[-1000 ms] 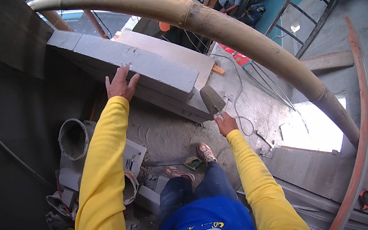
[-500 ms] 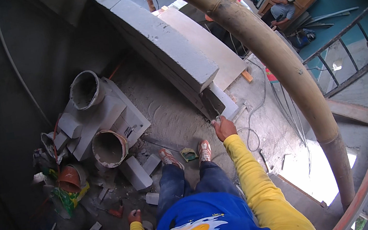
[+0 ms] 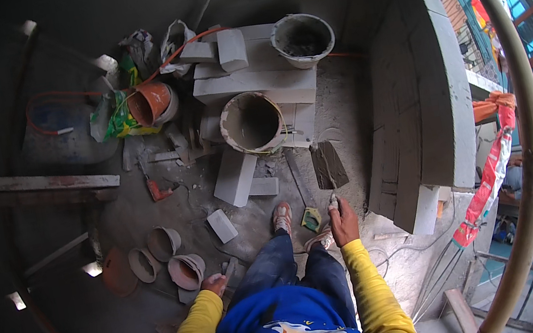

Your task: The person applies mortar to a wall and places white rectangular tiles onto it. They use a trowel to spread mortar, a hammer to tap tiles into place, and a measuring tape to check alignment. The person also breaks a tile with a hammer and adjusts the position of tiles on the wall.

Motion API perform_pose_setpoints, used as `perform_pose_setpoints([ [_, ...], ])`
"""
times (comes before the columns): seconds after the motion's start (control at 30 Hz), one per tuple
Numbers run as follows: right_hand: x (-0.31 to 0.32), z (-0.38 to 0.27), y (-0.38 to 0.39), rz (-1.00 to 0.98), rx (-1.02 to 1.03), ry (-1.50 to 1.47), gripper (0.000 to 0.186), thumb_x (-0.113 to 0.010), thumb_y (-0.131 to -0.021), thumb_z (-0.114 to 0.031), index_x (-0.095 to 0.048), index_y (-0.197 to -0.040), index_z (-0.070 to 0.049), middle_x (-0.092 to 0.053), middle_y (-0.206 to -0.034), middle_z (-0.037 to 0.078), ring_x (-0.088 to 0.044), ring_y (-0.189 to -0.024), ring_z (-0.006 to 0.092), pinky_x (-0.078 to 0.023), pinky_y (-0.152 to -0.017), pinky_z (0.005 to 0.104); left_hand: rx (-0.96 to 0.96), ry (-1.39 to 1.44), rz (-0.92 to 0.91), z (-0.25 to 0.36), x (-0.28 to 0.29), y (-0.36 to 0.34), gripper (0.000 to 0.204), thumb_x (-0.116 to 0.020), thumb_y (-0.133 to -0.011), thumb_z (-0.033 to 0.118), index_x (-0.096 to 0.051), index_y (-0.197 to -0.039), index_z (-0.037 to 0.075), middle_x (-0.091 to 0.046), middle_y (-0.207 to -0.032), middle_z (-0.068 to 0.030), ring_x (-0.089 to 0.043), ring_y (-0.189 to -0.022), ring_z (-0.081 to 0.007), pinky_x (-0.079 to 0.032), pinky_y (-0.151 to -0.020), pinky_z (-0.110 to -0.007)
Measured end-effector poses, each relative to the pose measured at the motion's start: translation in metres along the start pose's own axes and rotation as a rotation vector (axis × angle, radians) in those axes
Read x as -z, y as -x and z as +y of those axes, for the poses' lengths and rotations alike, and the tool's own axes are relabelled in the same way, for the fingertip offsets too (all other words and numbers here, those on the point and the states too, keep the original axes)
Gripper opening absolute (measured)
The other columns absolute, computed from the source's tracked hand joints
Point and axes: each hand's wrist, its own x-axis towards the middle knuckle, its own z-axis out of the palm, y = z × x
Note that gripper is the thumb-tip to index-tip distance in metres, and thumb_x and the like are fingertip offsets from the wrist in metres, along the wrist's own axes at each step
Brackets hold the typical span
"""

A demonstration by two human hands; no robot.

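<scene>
My right hand grips the handle of a trowel, whose flat grey blade points away from me over the floor beside the block wall. My left hand hangs low by my left thigh with fingers curled; whether it holds anything is unclear. Ahead of my feet stands a mortar-smeared bucket against a pile of grey blocks. A second bucket with dark mortar sits on the far side of the pile.
An orange bucket and bags lie at the far left. Several small bowls sit on the floor by my left. Loose block pieces lie near my feet. A curved pipe rail and orange-white tape border the right.
My view has swung from the wall top down to the floor. My left hand left the wall and dropped to my side. The right hand keeps the trowel, now lowered near the floor.
</scene>
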Motion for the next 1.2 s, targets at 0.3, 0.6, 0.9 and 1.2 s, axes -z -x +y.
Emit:
perform_pose_setpoints([
  [0.3, -0.148, -0.02, -0.126, 0.186, 0.397, 0.225, 0.045, -0.07, -0.096, -0.013, -0.055, -0.136, 0.0, -0.064, -0.115, 0.025, -0.064, -0.102, 0.0452, -0.054, -0.087, 0.0465, 0.006, 0.226, 0.107, -0.099, -0.016, -0.037, 0.04, -0.076, -0.095, 0.032, -0.071, -0.124, 0.006, -0.074, -0.1, -0.0046, -0.072, -0.083, -0.0149, -0.051, -0.064, -0.029],
  [0.6, -0.266, 0.042, -0.249, -0.049, 0.123, 0.267, 0.049, -0.075, -0.094, -0.037, -0.057, -0.124, -0.002, -0.072, -0.103, 0.027, -0.071, -0.096, 0.0463, -0.055, -0.084, 0.0488, 0.354, 0.317, 0.095, -0.128, -0.015, -0.008, 0.05, -0.069, -0.095, 0.031, -0.062, -0.138, 0.006, -0.072, -0.114, -0.0094, -0.075, -0.099, -0.0239, -0.055, -0.072, -0.033],
  [0.9, -0.311, 0.072, -0.378, 0.211, 0.265, 0.768, 0.062, -0.081, -0.079, -0.034, -0.062, -0.135, -0.015, -0.066, -0.11, 0.019, -0.061, -0.105, 0.0416, -0.05, -0.094, 0.051, 0.023, -0.197, 0.02, -0.187, -0.037, -0.03, 0.046, -0.067, -0.098, 0.033, -0.066, -0.13, -0.001, -0.073, -0.117, -0.0173, -0.074, -0.102, -0.0244, -0.058, -0.09, -0.036],
  [1.2, -0.282, 0.082, -0.342, 0.385, 0.404, 0.551, 0.043, -0.078, -0.089, -0.041, -0.074, -0.116, -0.009, -0.07, -0.107, 0.018, -0.064, -0.1, 0.0377, -0.051, -0.089, 0.0468, -0.026, 0.716, 0.118, -0.013, -0.018, -0.079, 0.074, -0.053, -0.106, 0.048, -0.029, -0.162, 0.006, -0.044, -0.156, -0.027, -0.052, -0.139, -0.039, -0.045, -0.113, -0.055],
])
